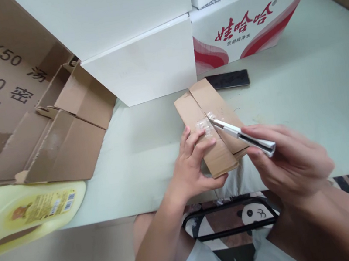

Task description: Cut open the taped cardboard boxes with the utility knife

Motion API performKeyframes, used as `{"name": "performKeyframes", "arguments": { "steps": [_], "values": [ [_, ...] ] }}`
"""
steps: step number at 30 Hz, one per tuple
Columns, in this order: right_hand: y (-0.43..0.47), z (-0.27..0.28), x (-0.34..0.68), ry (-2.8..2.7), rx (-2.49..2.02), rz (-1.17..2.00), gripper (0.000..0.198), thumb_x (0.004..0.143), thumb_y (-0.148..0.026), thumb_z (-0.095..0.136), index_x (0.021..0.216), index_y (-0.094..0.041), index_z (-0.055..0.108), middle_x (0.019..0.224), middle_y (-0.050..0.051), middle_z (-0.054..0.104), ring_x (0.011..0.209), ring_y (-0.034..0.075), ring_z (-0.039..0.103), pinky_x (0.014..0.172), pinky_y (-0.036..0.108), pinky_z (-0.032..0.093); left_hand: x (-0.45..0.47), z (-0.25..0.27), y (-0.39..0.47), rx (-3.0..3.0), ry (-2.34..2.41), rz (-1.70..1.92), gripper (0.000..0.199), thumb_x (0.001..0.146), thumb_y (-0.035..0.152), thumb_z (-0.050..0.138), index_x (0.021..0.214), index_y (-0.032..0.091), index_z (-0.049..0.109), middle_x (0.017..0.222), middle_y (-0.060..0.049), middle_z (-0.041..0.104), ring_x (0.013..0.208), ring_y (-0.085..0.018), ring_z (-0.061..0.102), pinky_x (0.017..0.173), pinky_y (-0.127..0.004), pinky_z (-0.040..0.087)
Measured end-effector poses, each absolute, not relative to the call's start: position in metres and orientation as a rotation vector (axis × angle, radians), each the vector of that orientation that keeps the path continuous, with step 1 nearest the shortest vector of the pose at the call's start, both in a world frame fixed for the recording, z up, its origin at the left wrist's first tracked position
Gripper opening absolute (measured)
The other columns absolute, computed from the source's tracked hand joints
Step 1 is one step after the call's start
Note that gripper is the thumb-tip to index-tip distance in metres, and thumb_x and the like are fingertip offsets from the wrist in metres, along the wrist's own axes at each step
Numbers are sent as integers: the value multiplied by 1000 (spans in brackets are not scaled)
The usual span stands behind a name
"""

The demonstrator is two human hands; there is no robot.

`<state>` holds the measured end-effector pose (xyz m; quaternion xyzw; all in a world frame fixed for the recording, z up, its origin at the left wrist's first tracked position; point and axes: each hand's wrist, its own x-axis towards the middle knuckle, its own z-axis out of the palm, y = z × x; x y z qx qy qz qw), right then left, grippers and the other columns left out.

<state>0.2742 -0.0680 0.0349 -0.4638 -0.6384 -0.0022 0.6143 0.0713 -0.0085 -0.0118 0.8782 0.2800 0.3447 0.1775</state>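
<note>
A small brown cardboard box (219, 101) lies in front of me at the table's near edge, its two flaps meeting along a seam with clear tape (205, 126) across it. My left hand (195, 158) grips the box from the left, fingers on its top and thumb at its near edge. In my right hand (291, 158) is a white utility knife (237, 133), pinched between thumb and fingers. The blade's tip touches the seam beside the tape. Part of the box's right side is hidden by my right hand.
Behind the box lies a black phone (228, 80). White cartons (144, 64) and a red-printed carton (241, 31) stand at the back. Large cardboard boxes (64, 143) and a yellow jug (31, 210) are on the left. The pale green tabletop (330, 110) extends right.
</note>
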Motion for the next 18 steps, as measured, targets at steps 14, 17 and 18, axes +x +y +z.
{"name": "performKeyframes", "arguments": {
  "steps": [14,17,18],
  "values": [
    [-69,38,277,-1472,-1085,-33,35,86,-16,79,120,-26,77,98,5,82,78,21,77,58,31,63,72,-13,-9,2484,777,992,79,76,55,75,142,28,42,150,-14,49,146,-35,47,130,-65,20],
    [-71,42,278,-1463,-1100,-105,35,90,-16,75,123,-28,76,94,4,81,81,21,78,67,30,66,72,-14,-9,2480,792,999,80,75,55,77,142,27,43,150,-14,48,148,-37,43,129,-66,19],
    [-72,43,278,-1472,-1100,-108,35,90,-17,74,124,-28,76,94,4,81,81,20,78,68,29,66,72,-14,-10,2479,794,998,81,75,55,77,143,27,43,150,-14,48,149,-38,42,129,-67,19]
  ]
}}
